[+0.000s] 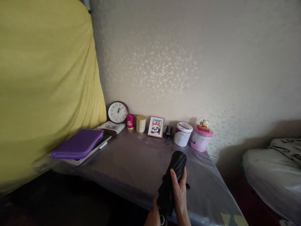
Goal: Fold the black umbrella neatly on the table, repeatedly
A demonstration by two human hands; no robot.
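Observation:
A folded black umbrella points away from me over the near edge of the table. My right hand is wrapped along its right side, thumb lying up the fabric. My left hand grips its lower end at the bottom of the view, only partly visible. A small metal ring hangs at the umbrella's near end.
Along the wall stand a round clock, a red can, a gold can, a framed panda picture, a white tub and a pink tub. A purple case lies left. Yellow cloth hangs left; bedding right.

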